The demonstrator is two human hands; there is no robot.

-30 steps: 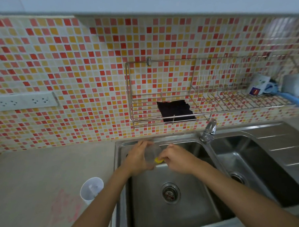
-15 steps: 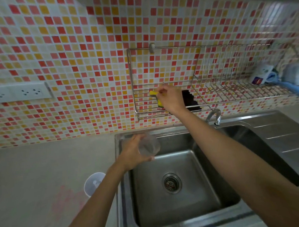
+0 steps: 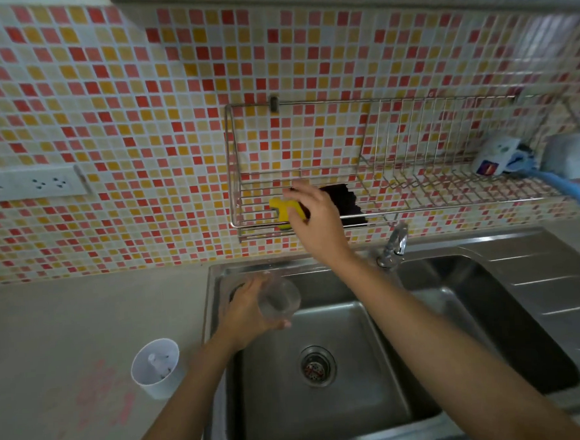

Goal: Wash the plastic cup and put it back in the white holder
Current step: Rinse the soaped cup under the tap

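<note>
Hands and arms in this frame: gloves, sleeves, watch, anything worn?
Nothing worn that shows. Both hands are bare: left hand, right hand. No gloves, rings, watch or wristband visible. Both forearms are uncovered to the frame's bottom edge, with no sleeve in view. No markings or cables.

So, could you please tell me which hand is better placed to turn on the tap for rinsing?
Probably the right hand: it is up at the wire rack by the yellow sponge, near the tap, while the left hand holds the plastic cup.
</note>
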